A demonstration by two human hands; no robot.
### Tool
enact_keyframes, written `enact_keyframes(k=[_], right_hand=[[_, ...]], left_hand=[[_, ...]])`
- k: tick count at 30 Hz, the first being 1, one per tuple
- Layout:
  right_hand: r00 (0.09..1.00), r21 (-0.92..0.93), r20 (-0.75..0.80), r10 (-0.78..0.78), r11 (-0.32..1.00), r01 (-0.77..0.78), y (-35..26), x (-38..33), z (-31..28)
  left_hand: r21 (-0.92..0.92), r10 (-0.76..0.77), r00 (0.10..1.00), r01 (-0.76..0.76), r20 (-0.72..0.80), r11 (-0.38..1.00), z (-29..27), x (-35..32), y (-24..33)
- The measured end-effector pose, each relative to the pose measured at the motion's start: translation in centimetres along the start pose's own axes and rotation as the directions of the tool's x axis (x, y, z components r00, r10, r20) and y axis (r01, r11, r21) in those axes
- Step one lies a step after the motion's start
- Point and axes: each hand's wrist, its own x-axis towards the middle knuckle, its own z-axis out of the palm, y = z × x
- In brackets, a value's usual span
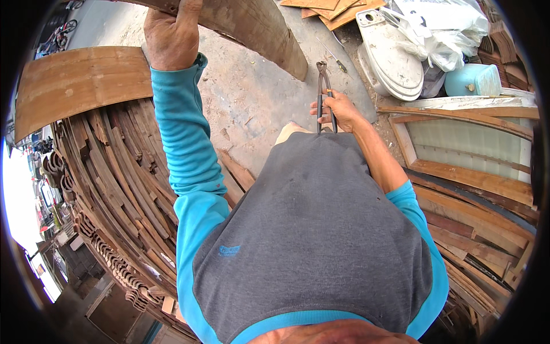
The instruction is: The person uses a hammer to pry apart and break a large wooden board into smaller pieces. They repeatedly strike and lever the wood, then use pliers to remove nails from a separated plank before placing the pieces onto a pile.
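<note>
My left hand (173,40) is raised at the upper left, its fingers wrapped over the edge of a wide wooden board (252,28). The board slants down to the right, and its upper part runs out of the picture. Just in front of my body, my right hand (341,111) holds a pair of end-cutting pincers (319,102) by the handles. The pincers' rusty jaws point away from me, apart from the board. Nothing is visible between the jaws.
A thin tool with a dark handle (342,66) lies on the concrete floor (243,86). White toilet seats (392,60), plastic bags (450,46) and a light-blue bin (473,80) stand right. Stacked planks (126,172) and a wooden panel (86,83) fill the left; a framed window (470,166) lies right.
</note>
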Motion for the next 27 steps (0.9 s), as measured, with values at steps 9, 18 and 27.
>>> enact_keyframes(k=[9,18,27], right_hand=[[0.999,-0.487,-0.041,-0.017,0.874,-0.005,0.9,6.6,-3.2],[0.931,-0.937,0.346,-0.118,0.007,0.349,-3.0,11.2,-4.5],[1.000,-0.710,0.009,-0.026,0.703,0.024,-2.7,14.0,-10.0]], left_hand=[[0.024,0.104,0.992,-0.102,-0.067,0.994,3.6,0.8,-0.5],[0.062,-0.059,0.994,0.064,-0.091,0.996,6.8,2.2,-0.3],[0.056,-0.210,0.940,0.233,-0.270,0.971,9.7,3.2,0.7]])
